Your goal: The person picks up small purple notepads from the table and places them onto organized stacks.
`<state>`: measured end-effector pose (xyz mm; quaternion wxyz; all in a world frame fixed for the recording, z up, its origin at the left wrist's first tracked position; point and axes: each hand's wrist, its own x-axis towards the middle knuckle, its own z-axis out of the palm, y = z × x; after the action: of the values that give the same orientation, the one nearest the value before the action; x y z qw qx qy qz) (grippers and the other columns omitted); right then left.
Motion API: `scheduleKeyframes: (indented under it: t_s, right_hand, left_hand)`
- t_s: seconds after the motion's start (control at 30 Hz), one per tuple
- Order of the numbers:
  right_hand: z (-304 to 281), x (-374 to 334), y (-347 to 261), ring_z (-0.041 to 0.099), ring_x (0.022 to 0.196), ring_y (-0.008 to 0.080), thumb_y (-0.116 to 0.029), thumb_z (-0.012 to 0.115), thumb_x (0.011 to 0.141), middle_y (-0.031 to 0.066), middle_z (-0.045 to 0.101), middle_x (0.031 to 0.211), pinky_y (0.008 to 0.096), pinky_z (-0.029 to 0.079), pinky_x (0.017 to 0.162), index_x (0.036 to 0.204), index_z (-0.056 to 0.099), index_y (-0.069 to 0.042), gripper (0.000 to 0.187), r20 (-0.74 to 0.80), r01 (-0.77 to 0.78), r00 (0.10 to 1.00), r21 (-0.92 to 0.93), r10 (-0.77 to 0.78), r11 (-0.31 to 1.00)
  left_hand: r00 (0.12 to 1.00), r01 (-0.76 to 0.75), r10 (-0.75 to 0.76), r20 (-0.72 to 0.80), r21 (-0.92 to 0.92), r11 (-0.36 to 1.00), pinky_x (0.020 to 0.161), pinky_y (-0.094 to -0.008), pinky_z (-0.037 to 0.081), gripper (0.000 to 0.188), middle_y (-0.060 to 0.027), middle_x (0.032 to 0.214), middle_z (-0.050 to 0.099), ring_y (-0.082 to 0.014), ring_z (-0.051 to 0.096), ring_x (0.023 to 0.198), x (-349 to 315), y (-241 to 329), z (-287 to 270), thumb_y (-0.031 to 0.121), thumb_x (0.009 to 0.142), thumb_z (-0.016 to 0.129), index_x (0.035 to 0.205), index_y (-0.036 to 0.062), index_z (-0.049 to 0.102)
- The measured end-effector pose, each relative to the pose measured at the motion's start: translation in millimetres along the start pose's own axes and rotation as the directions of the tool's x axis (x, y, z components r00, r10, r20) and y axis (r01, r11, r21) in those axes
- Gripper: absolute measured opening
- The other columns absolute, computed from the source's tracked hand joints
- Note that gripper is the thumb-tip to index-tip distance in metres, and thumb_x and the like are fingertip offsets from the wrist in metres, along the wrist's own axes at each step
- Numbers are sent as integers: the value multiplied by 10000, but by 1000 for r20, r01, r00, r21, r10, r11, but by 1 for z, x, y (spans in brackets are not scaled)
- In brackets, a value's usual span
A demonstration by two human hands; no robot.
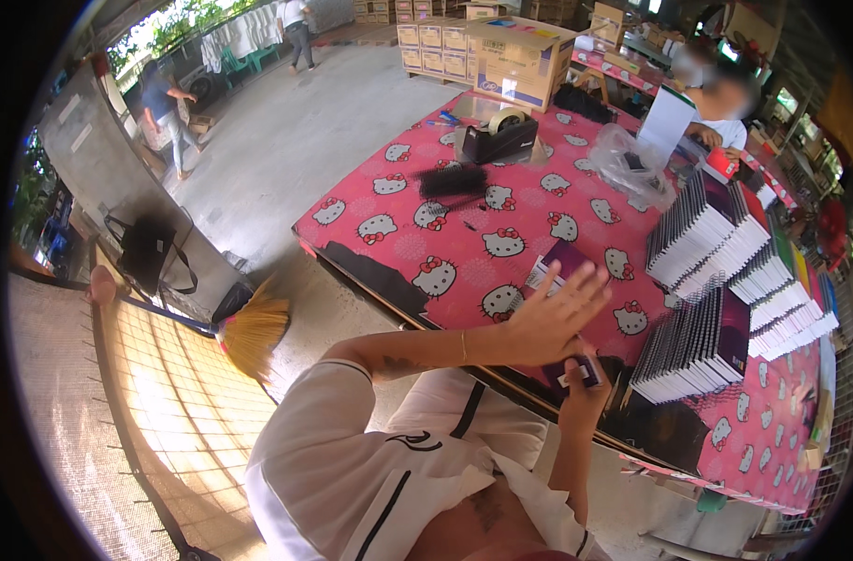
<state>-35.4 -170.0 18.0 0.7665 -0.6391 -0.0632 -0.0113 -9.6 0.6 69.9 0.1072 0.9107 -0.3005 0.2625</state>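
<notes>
A dark purple notebook [565, 258] lies at the near edge of a table with a pink, cat-patterned cover [529, 220]. My left hand [559, 315] is spread flat over the notebook, fingers stretched out, hiding much of it. At the notebook's near end, my right hand [585, 391] has its fingers closed around the cover's edge. Just to the right stand stacks of spiral-bound notebooks [684, 351] with white page edges and dark covers. Farther up the table sits a heap of black binding coils [452, 184], partly blurred.
A black tape dispenser [499, 140], a crumpled clear plastic bag [628, 170] and a large carton [520, 64] occupy the far side. Another person [721, 107] works at the far right. A broom [253, 327] leans left of the table; two people stand farther back.
</notes>
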Motion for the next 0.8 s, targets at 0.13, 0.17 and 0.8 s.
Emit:
scheduleKeyframes:
  t_s: [0.13, 0.17, 0.8]
  right_hand:
    - [-14, -1, 2, 525, 747, 57, -58, 682, 925, -12, 630, 898, 217, 434, 660, 1179, 680, 34, 270, -42, 43, 998, 18, -42, 999]
    - [-7, 2, 2, 525, 749, 55, -47, 674, 924, -17, 625, 882, 220, 429, 653, 1169, 685, 27, 256, -40, 85, 996, 9, -85, 996]
    - [-37, 8, 22, 623, 1041, 138, -30, 638, 924, 76, 665, 1151, 275, 510, 892, 1303, 573, 57, 394, 77, 60, 996, -104, -52, 993]
  left_hand:
    - [998, -64, 66, 22, -79, 995, 1160, -609, 224, 926, -247, 1582, 298, -391, 268, 1488, -26, 19, 19, 604, 874, 545, 1498, -49, 338]
    - [997, -70, 71, 5, -82, 994, 1164, -602, 224, 934, -249, 1584, 293, -391, 264, 1490, -24, 18, 21, 604, 872, 547, 1499, -55, 332]
    - [993, -112, 104, -53, -188, 976, 1166, -628, 199, 862, -188, 1616, 268, -354, 203, 1519, 19, 22, 25, 559, 891, 563, 1531, 33, 326]
